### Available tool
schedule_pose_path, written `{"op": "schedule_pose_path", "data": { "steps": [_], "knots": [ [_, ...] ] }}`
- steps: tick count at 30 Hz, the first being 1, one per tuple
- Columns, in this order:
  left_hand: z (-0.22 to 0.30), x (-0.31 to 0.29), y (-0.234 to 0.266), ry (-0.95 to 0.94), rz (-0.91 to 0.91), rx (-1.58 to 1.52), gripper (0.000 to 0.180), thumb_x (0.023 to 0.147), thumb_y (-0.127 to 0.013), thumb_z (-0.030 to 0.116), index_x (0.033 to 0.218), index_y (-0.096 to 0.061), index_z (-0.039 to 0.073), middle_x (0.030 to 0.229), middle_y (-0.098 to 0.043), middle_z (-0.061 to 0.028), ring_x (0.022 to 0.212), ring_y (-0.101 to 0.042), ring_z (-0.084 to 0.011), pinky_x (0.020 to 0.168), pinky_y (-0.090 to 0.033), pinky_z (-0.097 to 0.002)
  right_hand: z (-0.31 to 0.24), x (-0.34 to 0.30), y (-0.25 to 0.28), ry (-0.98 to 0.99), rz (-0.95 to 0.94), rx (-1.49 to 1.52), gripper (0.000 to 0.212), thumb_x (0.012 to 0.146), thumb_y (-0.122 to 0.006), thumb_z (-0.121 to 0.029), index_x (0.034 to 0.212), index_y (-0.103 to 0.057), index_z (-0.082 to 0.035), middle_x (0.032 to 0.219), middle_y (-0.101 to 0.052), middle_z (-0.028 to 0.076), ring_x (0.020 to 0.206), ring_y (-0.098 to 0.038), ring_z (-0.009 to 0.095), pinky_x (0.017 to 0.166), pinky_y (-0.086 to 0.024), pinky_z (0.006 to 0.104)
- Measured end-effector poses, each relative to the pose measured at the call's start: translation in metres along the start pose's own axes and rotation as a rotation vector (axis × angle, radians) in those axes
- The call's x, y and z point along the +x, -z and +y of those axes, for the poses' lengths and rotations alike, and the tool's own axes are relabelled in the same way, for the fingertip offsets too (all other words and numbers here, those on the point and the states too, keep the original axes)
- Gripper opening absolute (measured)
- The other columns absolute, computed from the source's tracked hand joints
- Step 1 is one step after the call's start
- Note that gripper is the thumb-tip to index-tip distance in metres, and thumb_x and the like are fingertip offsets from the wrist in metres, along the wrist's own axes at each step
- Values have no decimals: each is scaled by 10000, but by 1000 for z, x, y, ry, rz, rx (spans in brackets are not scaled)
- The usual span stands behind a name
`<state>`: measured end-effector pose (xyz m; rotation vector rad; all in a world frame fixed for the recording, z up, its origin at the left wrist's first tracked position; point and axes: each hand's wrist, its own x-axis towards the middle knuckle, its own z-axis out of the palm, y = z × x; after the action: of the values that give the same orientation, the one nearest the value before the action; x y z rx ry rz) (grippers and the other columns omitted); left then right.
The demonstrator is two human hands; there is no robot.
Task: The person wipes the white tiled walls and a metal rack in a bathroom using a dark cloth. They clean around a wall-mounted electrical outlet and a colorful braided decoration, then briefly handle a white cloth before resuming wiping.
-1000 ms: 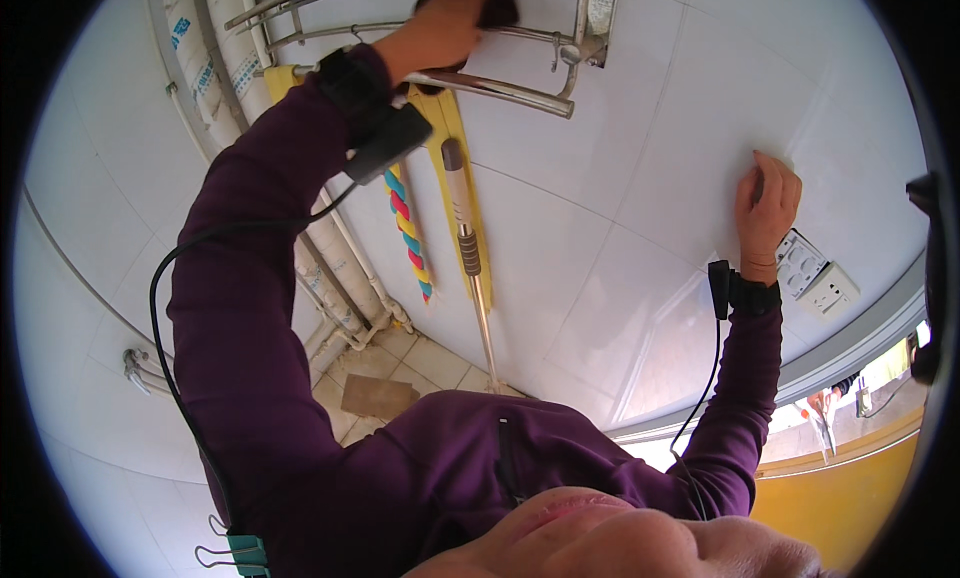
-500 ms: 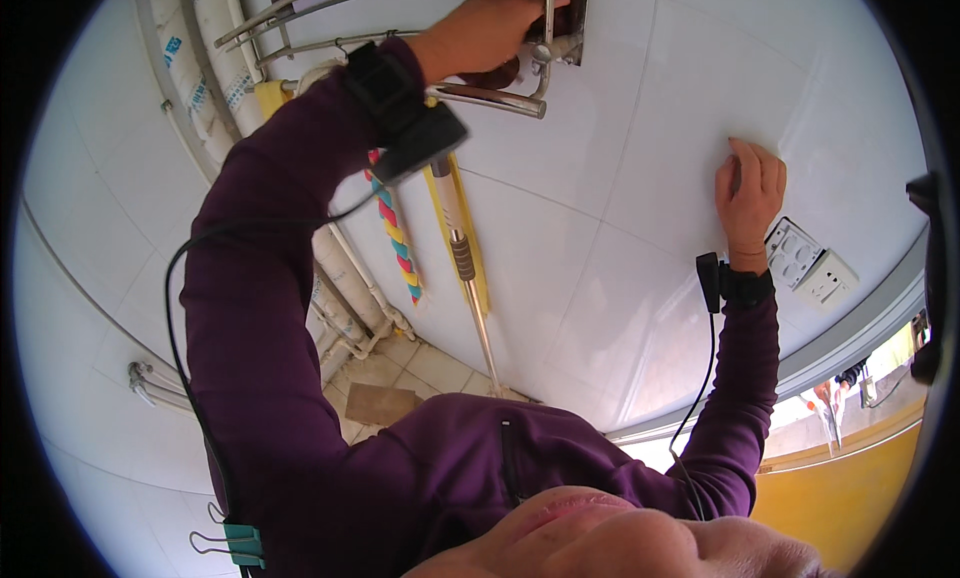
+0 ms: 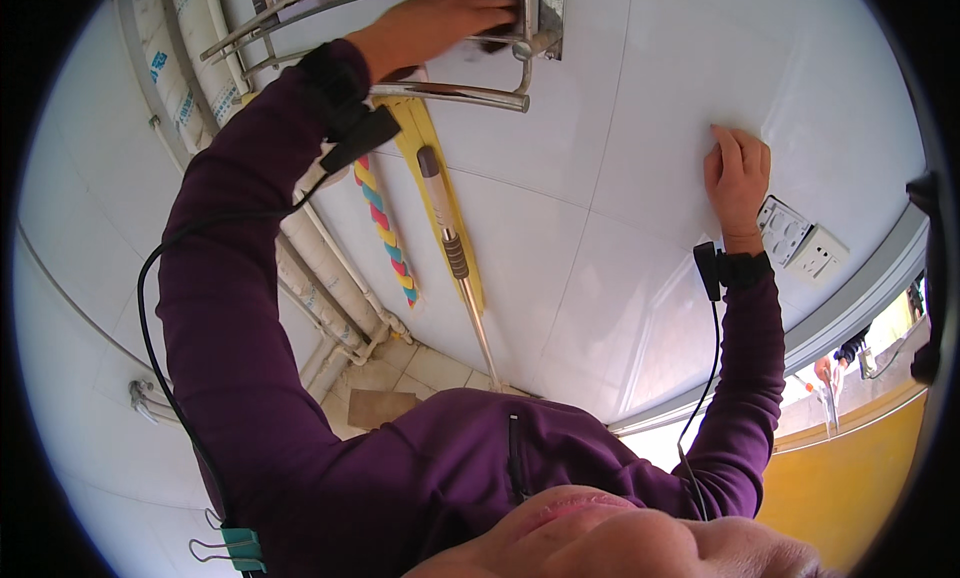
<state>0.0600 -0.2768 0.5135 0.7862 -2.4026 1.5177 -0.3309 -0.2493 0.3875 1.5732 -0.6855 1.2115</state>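
My left hand (image 3: 450, 23) reaches up behind the bars of a metal wall rack (image 3: 465, 96). Its fingers close over a soft-looking dark brown cloth (image 3: 497, 40), partly hidden by the hand and the rack; its exact kind is hard to make out. My right hand (image 3: 738, 178) is raised against the white tiled wall (image 3: 660, 118), above the socket plates (image 3: 800, 240). Its fingers are loosely bent, with a gap by the thumb, and nothing shows in them.
Below the rack a pole with a metal shaft (image 3: 455, 258) and a braided multicoloured strip (image 3: 380, 223) hang along the wall. Wrapped white pipes (image 3: 180, 78) run down the left corner. A yellow panel (image 3: 850, 478) stands at lower right.
My left hand has slid left along the rack with the dark brown cloth, away from the bracket at its right end. My right hand keeps its place by the sockets.
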Motion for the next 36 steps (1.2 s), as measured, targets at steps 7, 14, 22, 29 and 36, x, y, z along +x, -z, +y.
{"op": "schedule_pose_path", "data": {
  "steps": [7,14,22,29,36],
  "knots": [
    [4,8,10,63,-176,-57,519,807,-498,56,1312,-379,60,1402,-308,-146,923,-592,-282,740,-499,-357,0,-1,2,8,-12,5,337,642,-597,44,954,-601,-82,900,-550,52,799,-525,230,684,-446,317],
    [28,28,0,-58,304,125,539,784,-510,73,1296,-361,-9,1309,-406,-221,995,-566,-316,832,-477,-370,-2,-1,-1,2,-9,-31,340,639,-595,45,954,-601,-83,898,-549,51,795,-523,232,686,-448,319],
    [-14,-33,-7,319,-122,6,492,796,-483,13,1269,-429,140,1352,-390,-62,1144,-479,-263,929,-433,-341,0,-1,2,21,-21,-11,326,642,-595,32,946,-606,-84,897,-547,49,810,-522,230,697,-447,326],
    [12,13,-7,-143,82,236,436,785,-486,36,1211,-499,128,1290,-465,-19,1160,-456,-212,953,-411,-303,0,-1,1,12,-24,-33,320,636,-600,19,940,-605,-84,902,-550,46,810,-528,230,706,-447,332],
    [-32,-47,-7,78,-190,-29,353,782,-467,18,1115,-558,90,1266,-477,-29,1118,-483,-229,923,-425,-307,3,-3,4,46,-33,13,344,621,-601,15,951,-600,-82,918,-552,50,844,-537,239,724,-447,338]
  ]
}}
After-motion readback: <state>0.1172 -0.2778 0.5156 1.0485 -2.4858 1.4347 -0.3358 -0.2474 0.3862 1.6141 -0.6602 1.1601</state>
